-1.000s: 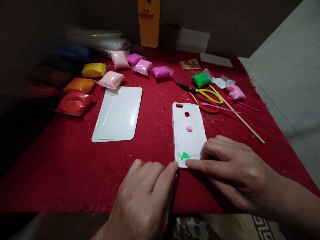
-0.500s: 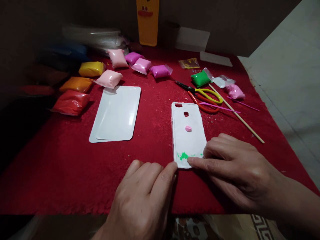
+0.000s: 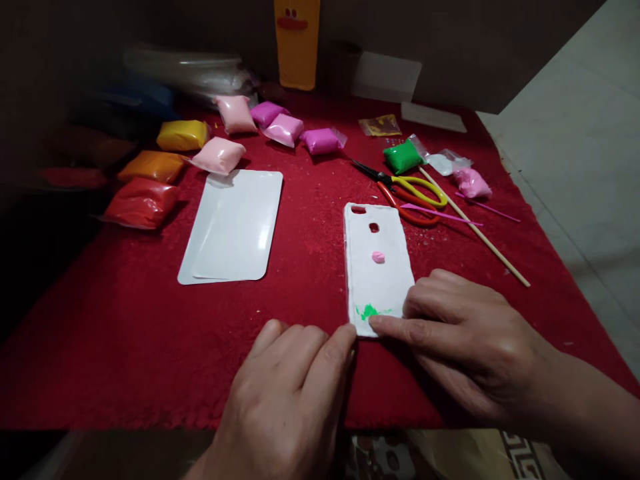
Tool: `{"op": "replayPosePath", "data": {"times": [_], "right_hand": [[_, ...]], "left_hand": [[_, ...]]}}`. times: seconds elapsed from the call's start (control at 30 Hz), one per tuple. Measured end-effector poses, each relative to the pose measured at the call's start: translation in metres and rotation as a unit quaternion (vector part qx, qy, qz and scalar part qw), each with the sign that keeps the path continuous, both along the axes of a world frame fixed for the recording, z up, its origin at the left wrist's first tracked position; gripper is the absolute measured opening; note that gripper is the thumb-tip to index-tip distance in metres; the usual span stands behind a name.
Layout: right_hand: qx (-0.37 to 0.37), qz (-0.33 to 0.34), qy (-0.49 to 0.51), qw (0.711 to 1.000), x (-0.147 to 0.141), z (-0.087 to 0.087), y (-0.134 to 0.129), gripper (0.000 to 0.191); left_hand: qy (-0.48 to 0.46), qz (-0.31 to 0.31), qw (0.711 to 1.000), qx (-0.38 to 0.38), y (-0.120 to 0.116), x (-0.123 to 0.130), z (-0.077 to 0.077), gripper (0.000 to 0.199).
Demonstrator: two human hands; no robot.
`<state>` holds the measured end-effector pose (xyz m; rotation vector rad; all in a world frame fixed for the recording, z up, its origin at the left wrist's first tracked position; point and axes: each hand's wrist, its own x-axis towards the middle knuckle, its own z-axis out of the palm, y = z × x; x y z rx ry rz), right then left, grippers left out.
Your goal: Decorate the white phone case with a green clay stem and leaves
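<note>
A phone case covered in white clay lies on the red cloth, its camera cutout at the far left corner. A small pink clay piece sits near its middle, and a ragged green clay patch is smeared close to its near end. My left hand is closed, with the fingertip and hidden thumb at the case's near left corner. Across the near right side, my right hand is curled against the edge while its index fingertip presses at the green patch.
White sheets lie left of the case. Several clay packets, including a red one and a green one, line the back. Yellow-and-red-handled scissors and a wooden stick rest behind and to the right.
My right index fingertip has shifted slightly left along the green patch. Green bits near the right edge no longer show. My left hand stays at the corner.
</note>
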<state>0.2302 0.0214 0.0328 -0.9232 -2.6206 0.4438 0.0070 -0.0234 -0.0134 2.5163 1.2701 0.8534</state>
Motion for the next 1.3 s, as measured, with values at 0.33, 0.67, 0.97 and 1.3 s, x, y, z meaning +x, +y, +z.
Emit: {"op": "replayPosePath", "data": {"times": [0.33, 0.67, 0.97, 1.3], "right_hand": [[0.011, 0.002, -0.023, 1.0, -0.002, -0.002, 0.0, 0.028], [0.009, -0.024, 0.019, 0.999, 0.002, 0.009, 0.002, 0.026], [0.01, -0.042, 0.02, 0.999, 0.004, 0.012, 0.003, 0.025], [0.004, -0.087, 0.047, 0.995, 0.004, 0.009, 0.003, 0.015]], "left_hand": [[0.025, 0.003, 1.0, -0.005, -0.001, 0.0, 0.0, 0.037], [0.012, 0.006, 1.0, -0.002, 0.0, 0.0, 0.001, 0.038], [0.011, 0.002, 1.0, 0.0, 0.0, -0.001, 0.0, 0.037], [-0.024, 0.015, 1.0, 0.004, 0.001, -0.003, 0.008, 0.026]]}}
